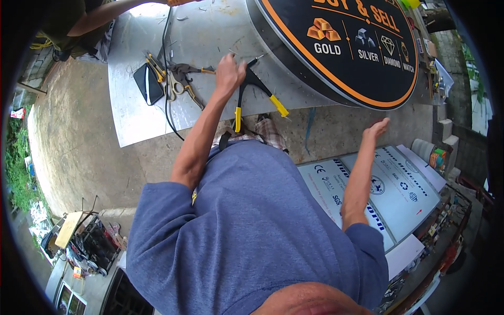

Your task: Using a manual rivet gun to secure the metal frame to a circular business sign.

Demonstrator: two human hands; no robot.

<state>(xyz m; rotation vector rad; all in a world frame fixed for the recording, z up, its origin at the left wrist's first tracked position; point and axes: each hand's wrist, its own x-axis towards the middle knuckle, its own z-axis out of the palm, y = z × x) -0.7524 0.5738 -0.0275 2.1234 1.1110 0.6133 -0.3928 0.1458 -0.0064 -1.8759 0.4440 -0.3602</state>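
Observation:
My left hand [230, 74] is over the metal worktable [210, 31], fingers curled together, beside the head of a hand riveter [252, 79]. Whatever its fingertips pinch is too small to make out. The riveter lies with its black body on the table and its yellow-gripped handles spread towards me. My right hand [377, 128] is low on the right, fingers stretched out and holding nothing, just below the near rim of a round sign [336, 68]. The sign has a black face with an orange border and rests on the table's right side.
Left of the riveter lie scissors [175, 86], tin snips [184, 69], a black flat case [148, 85] and a dark cable [166, 105]. Another person's arm [105, 16] reaches in at upper left. Film-covered panels [378, 184] are stacked at my right.

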